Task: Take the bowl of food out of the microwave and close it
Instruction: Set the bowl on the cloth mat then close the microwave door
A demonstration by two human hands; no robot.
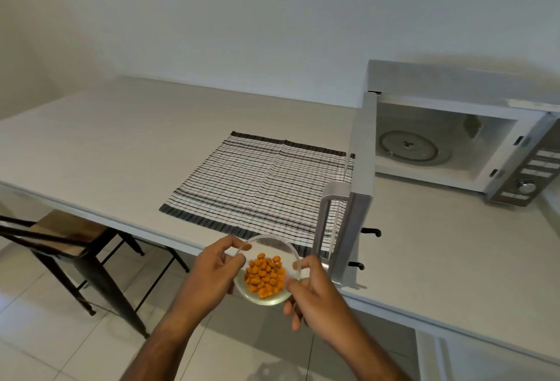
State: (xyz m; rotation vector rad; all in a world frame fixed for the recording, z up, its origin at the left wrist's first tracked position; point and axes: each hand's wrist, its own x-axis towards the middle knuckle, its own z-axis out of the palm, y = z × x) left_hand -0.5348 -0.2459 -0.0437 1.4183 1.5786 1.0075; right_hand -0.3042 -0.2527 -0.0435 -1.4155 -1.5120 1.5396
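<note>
No writing is readable anywhere. Between the left hand (212,274) and right hand (315,289), one glass bowl (289,253) of orange food (265,277) is pinched at its rim by both. Just beyond lies one striped cloth (254,180). Farther right, one microwave (454,126) stands with its door (354,198) open.
</note>
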